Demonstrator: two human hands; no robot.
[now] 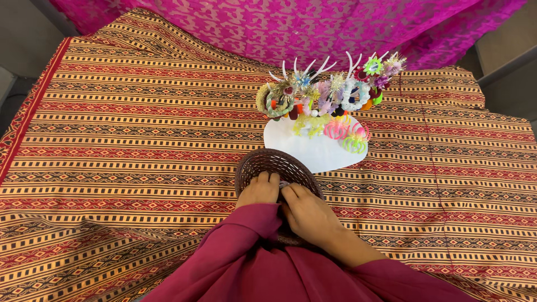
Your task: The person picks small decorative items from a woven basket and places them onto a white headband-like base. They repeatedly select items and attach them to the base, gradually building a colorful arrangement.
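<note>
Both hands, left (258, 191) and right (309, 215), reach into round woven basket (268, 162).

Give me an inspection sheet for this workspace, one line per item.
Surface: orange striped woven cloth spread flat, slightly creased.
Job's things: dark brown woven basket, both hands reaching into it; contents hidden.
Clutter: white paper cutout carrying colourful pipe-cleaner rings and white antler-shaped pieces.
Grips: left hand and right hand at the basket's near rim, fingers curled; cannot tell what they hold.
Cables: nothing seen.
Surroundings: magenta patterned fabric behind; maroon sleeves in the foreground.
</note>
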